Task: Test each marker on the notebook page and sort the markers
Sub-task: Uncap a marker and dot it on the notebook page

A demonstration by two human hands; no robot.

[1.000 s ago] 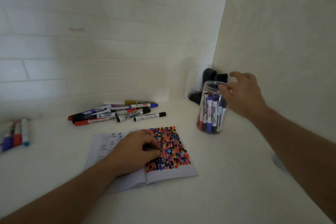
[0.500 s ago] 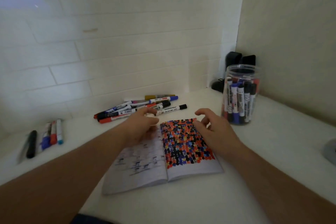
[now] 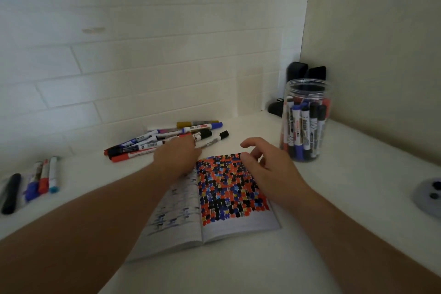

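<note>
Notebook (image 3: 214,200) lies open on the table (image 3: 334,210), its right page packed with colour test dabs. Beyond its far edge, the loose marker pile (image 3: 167,139); right of the notebook, the clear jar (image 3: 304,122) stands with markers upright inside. The right hand (image 3: 267,169) has left the jar rim and now hovers over the page, fingers loosely curled, holding nothing. The left hand (image 3: 177,157) has come off the page and reaches into the pile; its grip cannot be made out. Likely the next marker is being fetched for testing.
</note>
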